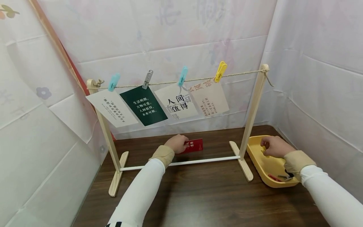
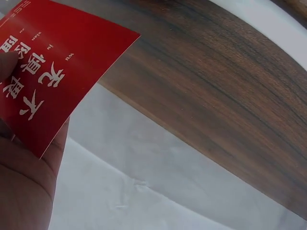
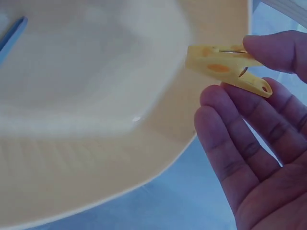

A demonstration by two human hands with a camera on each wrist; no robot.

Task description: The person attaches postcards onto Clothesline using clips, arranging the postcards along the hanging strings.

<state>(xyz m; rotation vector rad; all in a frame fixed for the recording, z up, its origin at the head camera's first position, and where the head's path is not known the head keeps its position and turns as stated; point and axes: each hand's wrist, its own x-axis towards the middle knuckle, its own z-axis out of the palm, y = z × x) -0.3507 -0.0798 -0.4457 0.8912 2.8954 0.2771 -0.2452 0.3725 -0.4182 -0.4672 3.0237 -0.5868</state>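
My left hand [image 1: 177, 144] pinches a red card [image 1: 195, 145] with white characters, low behind the white crossbar of the wooden stand. In the left wrist view the thumb lies over the printed face of the red card [image 2: 81, 52]. Over the yellow tray [image 1: 256, 160] at the right, my right hand [image 1: 276, 147] holds a yellow clothespin. The right wrist view shows this clothespin [image 3: 225, 67] between thumb and fingertips, its jaws pointing away from the palm. Several other clips [image 1: 275, 178] lie in the tray's near end.
A twine line [image 1: 241, 74] runs between the stand's posts [image 1: 253, 110]. Four cards hang from it: a white card [image 1: 113, 108], a green card [image 1: 144, 107] and two pale ones, under blue, grey and yellow clothespins [image 1: 220, 72]. The white crossbar [image 1: 204, 160] spans low above the brown table [image 1: 198, 195].
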